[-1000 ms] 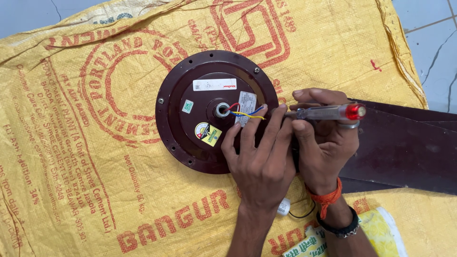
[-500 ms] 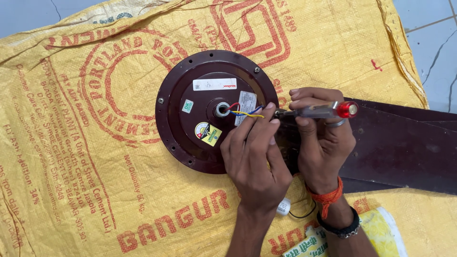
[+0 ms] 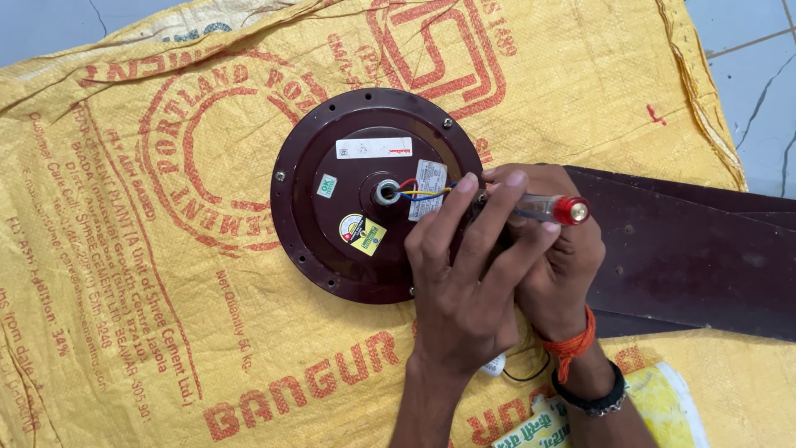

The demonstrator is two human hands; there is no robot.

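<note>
A dark brown round ceiling-fan motor lies flat on a yellow woven sack, with red, yellow and blue wires coming out of its centre hole. My right hand grips a screwdriver with a clear handle and red cap, held nearly level, its tip at the motor's right rim. My left hand lies over the right rim, fingers spread across the screwdriver shaft and the rim. A brown fan blade extends right from the motor, under my right hand.
The sack covers most of the tiled floor, which shows at the top right. A small white part with a black wire lies between my wrists. A printed packet sits at the bottom right.
The screwdriver has swung lower and its red cap moved left, toward the motor. My left hand's fingers slid further over the shaft and rim.
</note>
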